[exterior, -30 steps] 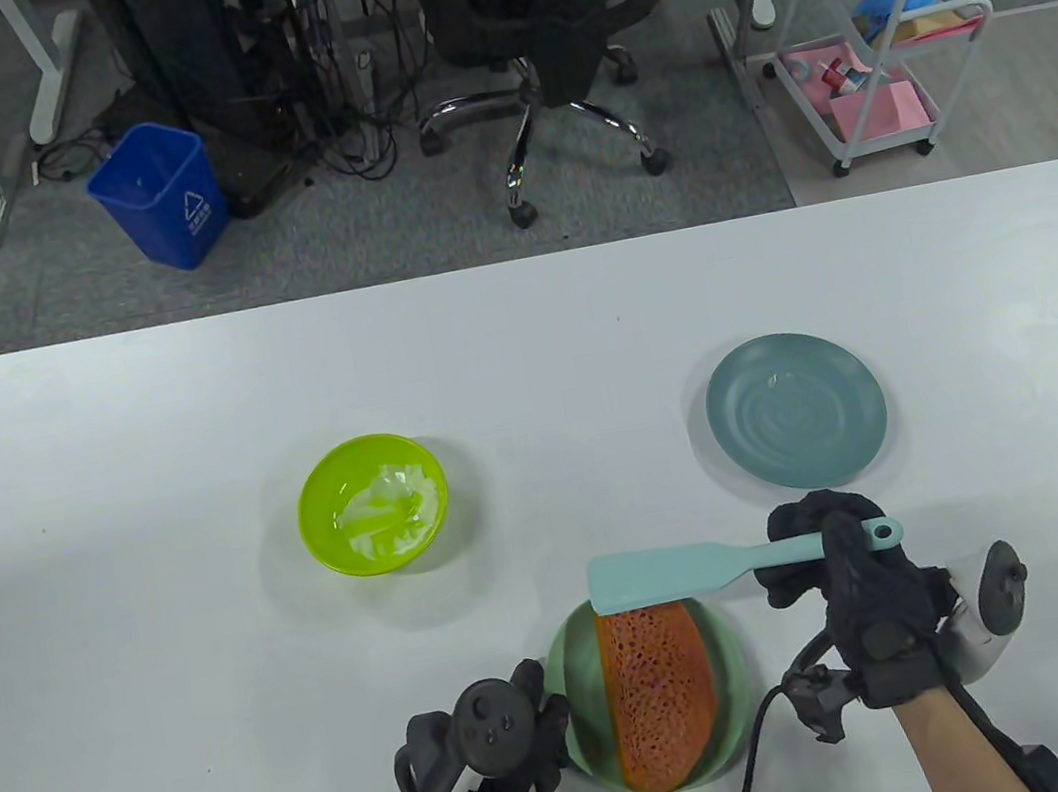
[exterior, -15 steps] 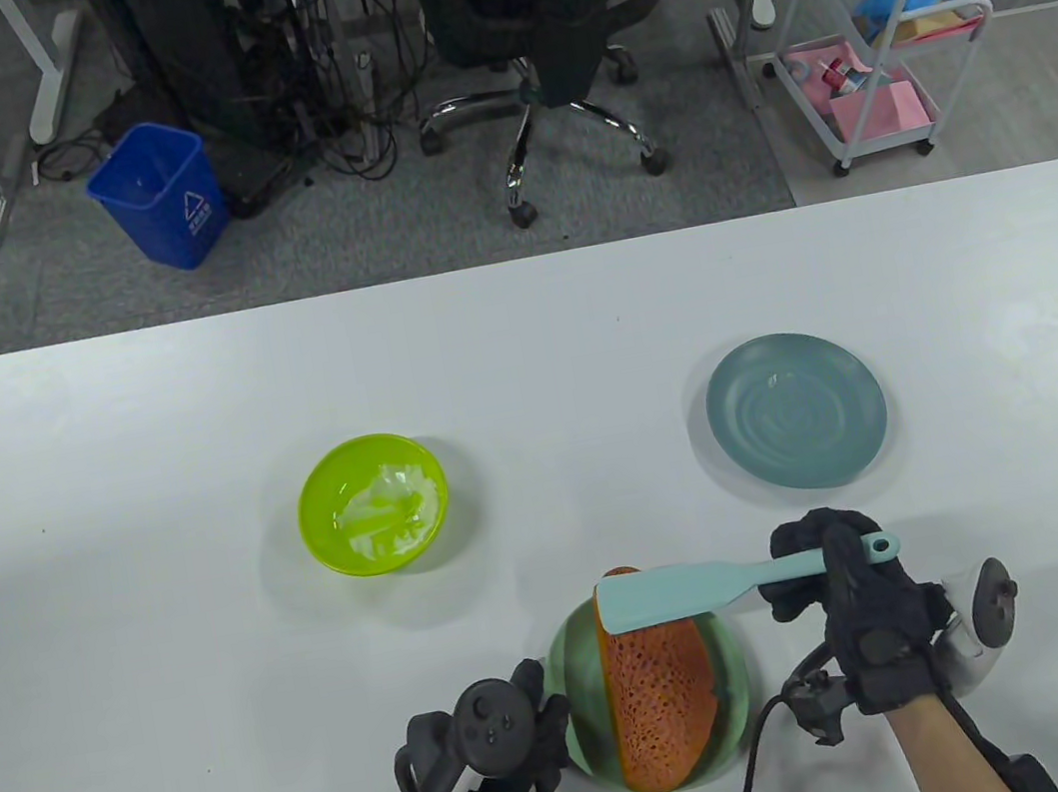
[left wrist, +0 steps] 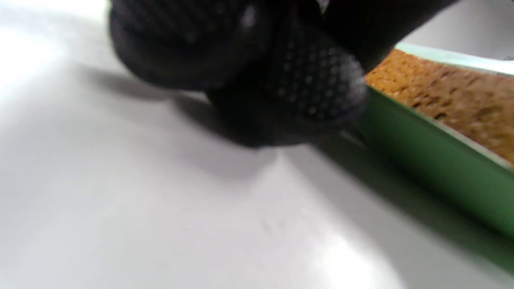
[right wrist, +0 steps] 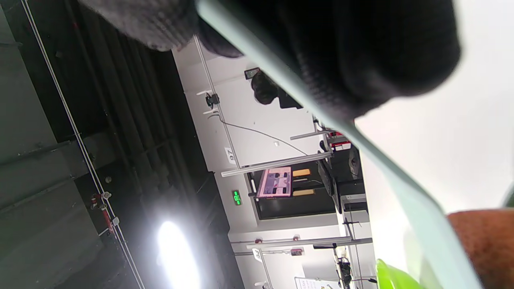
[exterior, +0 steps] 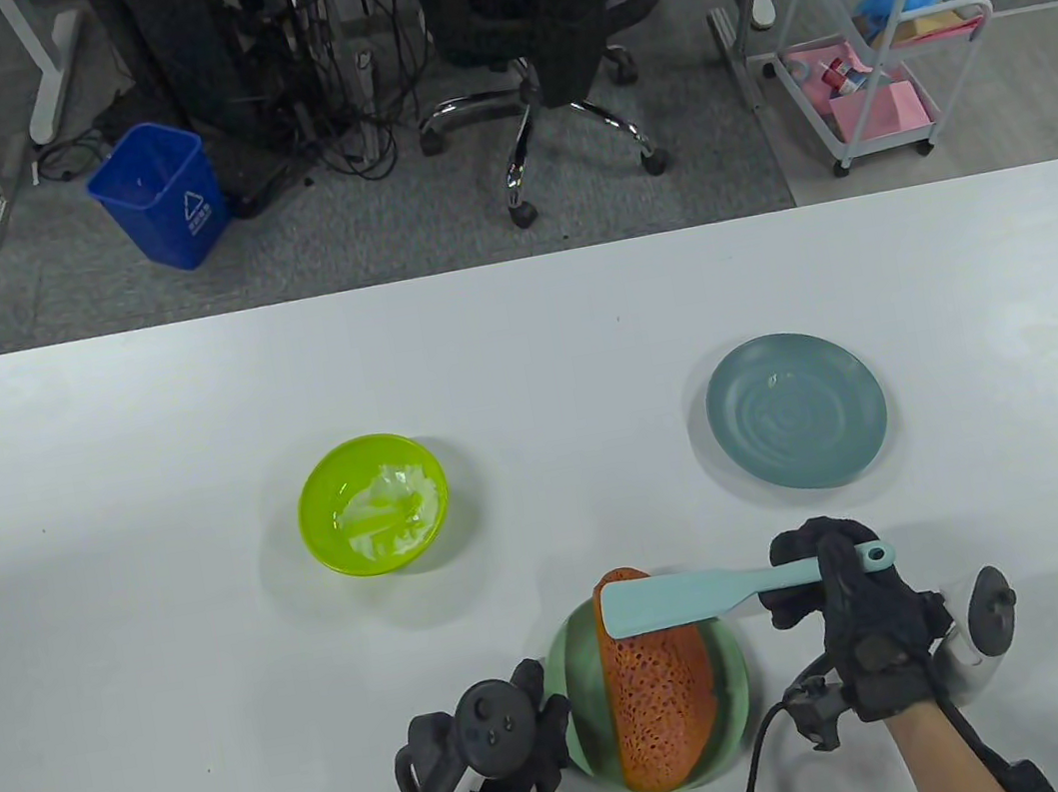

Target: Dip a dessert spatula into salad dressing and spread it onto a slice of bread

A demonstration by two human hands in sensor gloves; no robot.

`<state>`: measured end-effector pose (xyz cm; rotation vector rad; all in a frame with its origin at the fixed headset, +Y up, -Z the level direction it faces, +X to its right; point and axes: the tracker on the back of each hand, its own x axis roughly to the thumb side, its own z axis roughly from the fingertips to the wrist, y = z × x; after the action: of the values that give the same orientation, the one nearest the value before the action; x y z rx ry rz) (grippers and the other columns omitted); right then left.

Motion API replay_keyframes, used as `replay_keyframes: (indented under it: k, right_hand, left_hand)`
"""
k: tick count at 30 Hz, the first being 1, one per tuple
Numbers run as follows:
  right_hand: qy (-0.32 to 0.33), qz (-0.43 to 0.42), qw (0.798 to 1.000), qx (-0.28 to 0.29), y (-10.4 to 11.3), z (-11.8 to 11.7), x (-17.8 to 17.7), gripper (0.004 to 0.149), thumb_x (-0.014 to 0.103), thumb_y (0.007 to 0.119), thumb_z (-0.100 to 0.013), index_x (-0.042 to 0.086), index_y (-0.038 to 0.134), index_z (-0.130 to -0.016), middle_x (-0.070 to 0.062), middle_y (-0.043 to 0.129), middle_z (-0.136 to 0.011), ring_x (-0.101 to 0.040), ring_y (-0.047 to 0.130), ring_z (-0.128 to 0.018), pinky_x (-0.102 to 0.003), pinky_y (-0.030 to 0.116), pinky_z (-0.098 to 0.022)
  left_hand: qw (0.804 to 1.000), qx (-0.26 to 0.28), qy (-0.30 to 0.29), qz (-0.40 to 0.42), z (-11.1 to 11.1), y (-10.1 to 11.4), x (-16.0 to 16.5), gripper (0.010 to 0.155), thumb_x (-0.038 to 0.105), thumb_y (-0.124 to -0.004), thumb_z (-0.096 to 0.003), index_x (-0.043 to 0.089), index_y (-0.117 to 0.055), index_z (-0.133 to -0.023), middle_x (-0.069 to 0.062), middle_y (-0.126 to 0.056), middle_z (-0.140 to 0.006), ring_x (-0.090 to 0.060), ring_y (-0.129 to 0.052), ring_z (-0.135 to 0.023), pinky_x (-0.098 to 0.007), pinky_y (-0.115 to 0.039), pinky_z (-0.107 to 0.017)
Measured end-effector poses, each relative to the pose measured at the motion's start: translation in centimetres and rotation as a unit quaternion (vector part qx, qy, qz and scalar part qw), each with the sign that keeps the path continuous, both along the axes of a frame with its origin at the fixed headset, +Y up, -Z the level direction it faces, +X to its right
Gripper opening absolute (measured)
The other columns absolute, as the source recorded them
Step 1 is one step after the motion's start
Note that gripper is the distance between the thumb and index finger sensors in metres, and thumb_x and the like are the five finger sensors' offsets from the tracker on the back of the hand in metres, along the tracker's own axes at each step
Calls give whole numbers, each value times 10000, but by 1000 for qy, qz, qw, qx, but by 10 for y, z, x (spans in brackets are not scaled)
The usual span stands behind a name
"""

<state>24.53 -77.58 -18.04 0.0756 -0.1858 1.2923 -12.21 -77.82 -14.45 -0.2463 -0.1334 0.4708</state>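
**Spatula held over the bread slice, plate steadied**

The right hand (exterior: 852,600) grips the handle of the dessert spatula (exterior: 713,590), fingers curled round it near the ring end. The handle runs roughly level, placing the blade flat over the far end of the bread slice (exterior: 659,688). This orientation suits a spreading stroke along the slice. Whether the blade touches the bread cannot be determined, and no dressing is visible on the blade.

The bread slice lies in the green plate (exterior: 577,682), which sits at the near table edge. The left hand (exterior: 488,757) rests against the left rim of the green plate; in the left wrist view a gloved fingertip (left wrist: 309,80) meets the plate wall (left wrist: 433,160). This placement probably keeps the plate from sliding under the spatula. Whether its fingers are curled or straight cannot be determined.

The lime bowl (exterior: 373,503) of salad dressing (exterior: 386,511) stands beyond and left of the green plate, well apart. A blue-grey plate (exterior: 795,409) stands beyond and right of it. Nothing lies between the green plate and the lime bowl.
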Motion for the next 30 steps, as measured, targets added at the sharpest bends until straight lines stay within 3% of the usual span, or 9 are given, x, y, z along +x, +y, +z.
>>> replay_keyframes:
  k: [13,30]
  right_hand:
    - [-6,9,1000,1,5,4,10,402,410,731,-607,146,667,-902,-240,720,-867,-514,903,-534,-482,853,-341]
    - [-59,14,998,-9,11,12,45,382,434,699,-616,184,645,-900,-187,710,-870,-493,870,-524,-470,807,-332]
  left_hand:
    - [1000,-2,0,-2,0,0,1,554,406,-792,-599,50,-744,-1020,55,-1032,-511,-57,-1102,-218,-230,-971,-182]
    - [1000,-2,0,-1,0,0,1,558,409,-790,-600,44,-745,-1020,55,-1031,-513,-56,-1101,-219,-232,-970,-182]
